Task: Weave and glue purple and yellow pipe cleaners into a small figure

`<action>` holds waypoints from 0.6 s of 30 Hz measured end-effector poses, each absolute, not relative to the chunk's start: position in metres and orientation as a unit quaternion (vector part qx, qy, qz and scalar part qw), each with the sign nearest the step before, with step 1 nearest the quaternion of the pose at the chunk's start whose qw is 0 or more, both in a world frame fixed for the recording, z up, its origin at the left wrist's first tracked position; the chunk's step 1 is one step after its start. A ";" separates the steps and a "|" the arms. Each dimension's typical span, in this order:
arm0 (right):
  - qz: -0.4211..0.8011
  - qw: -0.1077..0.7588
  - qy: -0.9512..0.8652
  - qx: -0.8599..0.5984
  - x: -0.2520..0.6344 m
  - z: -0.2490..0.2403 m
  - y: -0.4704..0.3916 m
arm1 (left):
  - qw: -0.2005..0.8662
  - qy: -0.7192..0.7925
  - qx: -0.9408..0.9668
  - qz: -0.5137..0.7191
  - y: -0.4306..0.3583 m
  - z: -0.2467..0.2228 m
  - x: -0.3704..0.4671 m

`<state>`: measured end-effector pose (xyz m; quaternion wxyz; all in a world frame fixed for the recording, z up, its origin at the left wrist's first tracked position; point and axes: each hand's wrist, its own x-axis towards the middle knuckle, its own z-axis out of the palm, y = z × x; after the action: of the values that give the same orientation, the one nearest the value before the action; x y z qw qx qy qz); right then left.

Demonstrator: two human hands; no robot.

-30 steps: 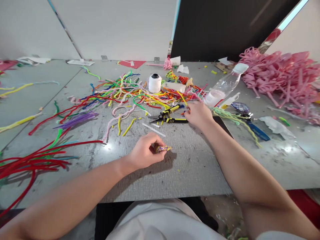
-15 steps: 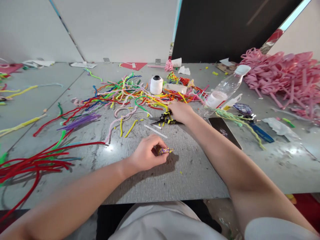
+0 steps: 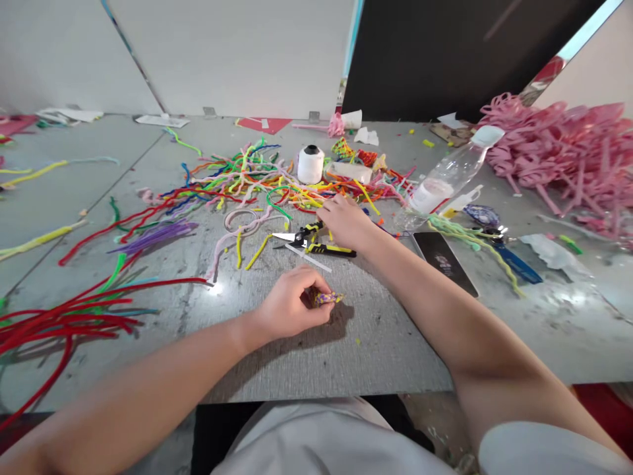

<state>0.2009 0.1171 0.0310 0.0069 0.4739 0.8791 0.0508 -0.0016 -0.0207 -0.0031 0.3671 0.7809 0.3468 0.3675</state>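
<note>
My left hand (image 3: pixel 291 303) is closed in a pinch on a small purple-and-yellow patterned piece (image 3: pixel 326 298), held low over the table's front middle. The fingers hide most of that piece. Farther back, my right hand (image 3: pixel 346 223) lies palm down with fingers stretched, at the near edge of a heap of colourful pipe cleaners (image 3: pixel 247 173). Just left of it and partly beneath the fingers are yellow-and-black snips (image 3: pixel 316 248), blades apart and pointing left. A white strip (image 3: pixel 311 259) and yellow pipe cleaner pieces (image 3: pixel 258 252) lie beside the blades.
A white thread spool (image 3: pixel 310 165) stands in the heap. To the right are a tilted plastic bottle (image 3: pixel 448 175), a dark phone (image 3: pixel 445 264), a blue strap (image 3: pixel 517 264) and a pile of pink ribbon loops (image 3: pixel 558 152). Long red pipe cleaners (image 3: pixel 74 316) spread on the left.
My right hand has let go of the snips, which now lie wider apart and farther left. That hand has shifted slightly left. My left hand stays in place with its piece.
</note>
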 end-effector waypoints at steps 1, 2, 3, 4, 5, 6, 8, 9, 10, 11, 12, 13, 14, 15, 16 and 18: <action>0.048 0.004 0.882 0.470 0.200 0.028 0.118 | 0.367 0.347 0.780 0.369 -0.021 -0.003 -0.002; 0.042 0.001 0.884 0.466 0.200 0.026 0.120 | 0.366 0.347 0.780 0.370 -0.021 -0.003 -0.002; 0.034 -0.001 0.886 0.462 0.201 0.024 0.122 | 0.366 0.347 0.780 0.371 -0.021 -0.003 -0.002; 0.024 -0.004 0.889 0.457 0.203 0.022 0.125 | 0.367 0.346 0.780 0.371 -0.021 -0.003 -0.002; 0.013 -0.008 0.892 0.452 0.206 0.021 0.129 | 0.369 0.345 0.780 0.371 -0.021 -0.003 -0.002; 0.002 -0.013 0.894 0.449 0.210 0.021 0.133 | 0.370 0.344 0.779 0.371 -0.021 -0.003 -0.002; -0.013 -0.028 0.891 0.453 0.220 0.021 0.142 | 0.370 0.343 0.779 0.371 -0.022 -0.004 -0.002; -0.016 -0.036 0.886 0.462 0.226 0.022 0.146 | 0.368 0.343 0.780 0.371 -0.022 -0.004 -0.002; -0.017 -0.043 0.879 0.475 0.233 0.022 0.150 | 0.366 0.342 0.781 0.372 -0.022 -0.004 -0.001; -0.018 -0.046 0.871 0.488 0.240 0.021 0.154 | 0.363 0.341 0.783 0.373 -0.022 -0.005 -0.001; -0.019 -0.044 0.864 0.502 0.246 0.021 0.158 | 0.361 0.340 0.784 0.374 -0.022 -0.005 -0.001; -0.021 -0.038 0.857 0.514 0.252 0.019 0.162 | 0.361 0.338 0.784 0.375 -0.022 -0.005 -0.001; -0.023 -0.030 0.850 0.526 0.258 0.017 0.165 | 0.361 0.337 0.784 0.376 -0.022 -0.005 -0.001; -0.025 -0.023 0.843 0.537 0.263 0.014 0.168 | 0.362 0.335 0.784 0.376 -0.022 -0.005 -0.001; -0.025 -0.019 0.837 0.547 0.267 0.011 0.170 | 0.363 0.334 0.784 0.377 -0.021 -0.005 -0.001; -0.026 -0.023 0.827 0.562 0.273 0.007 0.175 | 0.363 0.335 0.783 0.378 -0.021 -0.004 -0.002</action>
<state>0.2733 0.1746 0.0066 -0.0231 0.5617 0.8266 -0.0258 -0.0016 -0.0208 -0.0041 0.3625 0.7831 0.3351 0.3782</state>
